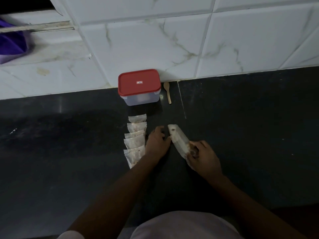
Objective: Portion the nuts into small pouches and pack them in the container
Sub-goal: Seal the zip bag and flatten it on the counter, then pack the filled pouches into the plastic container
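Gripping a nut pouch [177, 138], right hand [205, 156] curled round it, left hand [157, 142] pinching its edge (mid-length).

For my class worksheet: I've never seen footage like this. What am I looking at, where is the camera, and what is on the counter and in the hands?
There is no machine: one camera worn on a person's head looks down at their bare hands. The right hand grips a clear pouch with some nuts inside; the left hand touches its edge, though a pinch is unclear. On the dark counter five filled pouches lie in an overlapping row. Behind stand a clear container with its red lid on, and a wooden spoon beside it.
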`<state>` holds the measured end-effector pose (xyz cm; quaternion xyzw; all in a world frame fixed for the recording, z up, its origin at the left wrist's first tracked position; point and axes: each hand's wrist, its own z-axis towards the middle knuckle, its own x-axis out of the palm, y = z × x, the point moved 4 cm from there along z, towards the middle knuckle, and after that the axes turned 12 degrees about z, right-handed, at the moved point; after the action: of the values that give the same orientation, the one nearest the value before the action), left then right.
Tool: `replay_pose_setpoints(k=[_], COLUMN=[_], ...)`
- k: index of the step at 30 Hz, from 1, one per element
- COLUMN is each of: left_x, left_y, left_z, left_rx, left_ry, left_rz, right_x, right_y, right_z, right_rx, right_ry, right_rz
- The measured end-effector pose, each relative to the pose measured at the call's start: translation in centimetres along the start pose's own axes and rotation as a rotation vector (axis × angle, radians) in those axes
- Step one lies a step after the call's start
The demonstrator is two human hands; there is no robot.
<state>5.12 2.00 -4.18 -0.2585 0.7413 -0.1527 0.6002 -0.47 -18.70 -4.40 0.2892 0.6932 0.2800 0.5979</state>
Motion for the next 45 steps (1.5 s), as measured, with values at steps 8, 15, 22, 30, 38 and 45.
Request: replay_pose_setpoints(k=[8, 15, 22, 30, 38, 45], left_x=[1.9, 2.5, 3.8, 4.1, 2.6, -0.3], left_y=[-5.3, -7.1, -8.0, -7.3, -7.1, -5.6], left_z=[1.3, 2.0, 3.7, 4.1, 3.0, 1.2], left_rx=[0.297, 0.554, 0.661, 0.588, 0.453, 0.394], left_ry=[0.244, 0.163, 0.206, 0.276, 0.196, 0.113], left_rz=[-0.078, 0.350, 0.550, 0.495, 0.081, 0.071], right_x=[-1.3, -2.8, -0.7, 0.3, -1.5, -1.3], right_y=[-0.8, -1.7, -2.4, -2.9, -2.1, 0.8], right_z=[0.8, 1.8, 0.7, 0.8, 1.5, 2.5], right_rx=[0.135, 0.000, -0.111, -0.086, -0.192, -0.256], right_ry=[-0.142, -0.179, 0.036, 0.078, -0.103, -0.085], right_rz=[0.117, -0.058, -0.140, -0.185, -0.039, -0.066])
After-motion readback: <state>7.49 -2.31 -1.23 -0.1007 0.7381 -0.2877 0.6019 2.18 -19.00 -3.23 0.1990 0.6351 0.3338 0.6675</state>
